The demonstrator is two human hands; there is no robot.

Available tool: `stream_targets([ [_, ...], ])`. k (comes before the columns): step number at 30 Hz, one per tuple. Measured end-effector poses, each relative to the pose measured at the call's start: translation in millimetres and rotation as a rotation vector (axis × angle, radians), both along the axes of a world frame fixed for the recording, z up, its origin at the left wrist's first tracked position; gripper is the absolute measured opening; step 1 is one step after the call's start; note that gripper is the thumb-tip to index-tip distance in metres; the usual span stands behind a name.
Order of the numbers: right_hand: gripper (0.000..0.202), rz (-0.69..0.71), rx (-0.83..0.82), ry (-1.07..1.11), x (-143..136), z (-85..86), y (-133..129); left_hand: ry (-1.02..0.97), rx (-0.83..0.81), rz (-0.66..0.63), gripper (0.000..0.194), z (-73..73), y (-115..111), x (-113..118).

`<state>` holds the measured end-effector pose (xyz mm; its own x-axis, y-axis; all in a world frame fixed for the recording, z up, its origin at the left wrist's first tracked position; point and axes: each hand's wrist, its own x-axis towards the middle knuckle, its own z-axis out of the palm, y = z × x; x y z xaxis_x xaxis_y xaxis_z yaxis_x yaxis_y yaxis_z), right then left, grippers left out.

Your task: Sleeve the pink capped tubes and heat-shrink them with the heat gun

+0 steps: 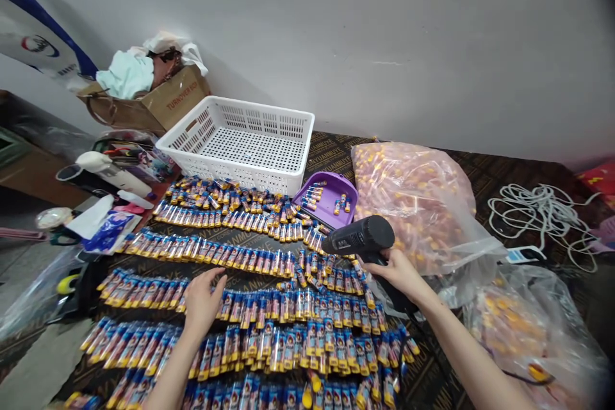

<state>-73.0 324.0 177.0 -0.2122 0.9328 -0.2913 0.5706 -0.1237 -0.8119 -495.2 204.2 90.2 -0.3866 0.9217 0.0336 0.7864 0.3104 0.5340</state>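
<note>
Rows of small blue-and-yellow tubes lie side by side on a dark patterned cloth. My right hand is closed round the handle of a black hair dryer, whose nozzle points left over the tubes at the right end of the rows. Palm down, my left hand rests on or just over a middle row, fingers a little bent and apart, with nothing seen in it. Just behind the dryer sits a purple dustpan-like tray with a few tubes inside.
A white plastic basket stands behind the rows. To the right are a large bag of yellow-capped pieces, a second clear bag and coiled white rope. At left are a cardboard box, bottles and a tissue pack.
</note>
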Motion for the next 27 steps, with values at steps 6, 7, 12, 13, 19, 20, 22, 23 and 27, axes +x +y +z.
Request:
stream_targets([
  [6, 0.037, -0.072, -0.014, 0.159, -35.4, -14.4, 7.8, -0.022, -0.011, -0.034, 0.04, 1.4, 8.9, 12.9],
  [7, 0.037, -0.08, -0.011, 0.185, -42.2, -16.4, 9.3, -0.02, -0.016, -0.036, 0.039, 1.7, 10.1, 14.7],
  [12, 0.042, -0.095, -0.005, 0.279, -74.5, -19.8, 15.7, -0.034, -0.018, -0.038, 0.037, 3.1, 12.5, 18.4],
  [13, 0.042, -0.09, -0.008, 0.291, -79.5, -19.5, 16.6, -0.037, -0.022, -0.036, 0.037, 3.4, 12.2, 18.2],
  [19, 0.044, -0.07, -0.034, 0.334, -86.2, -17.0, 16.2, -0.046, -0.062, -0.02, 0.039, 0.8, 3.9, 13.1],
  [20, 0.045, -0.079, -0.025, 0.335, -82.2, -15.9, 15.1, -0.046, -0.068, -0.019, 0.039, -0.3, 2.4, 11.9],
  [22, 0.045, -0.092, -0.007, 0.302, -68.8, -12.1, 11.6, -0.045, -0.079, -0.021, 0.039, -2.5, 1.5, 10.2],
  [23, 0.044, -0.094, 0.0, 0.27, -59.6, -9.4, 9.2, -0.042, -0.081, -0.026, 0.038, -3.3, 2.9, 10.3],
  [27, 0.04, -0.125, 0.021, 0.109, -11.7, 5.6, -6.0, -0.004, -0.074, -0.111, 0.034, -3.2, 27.9, 26.1],
])
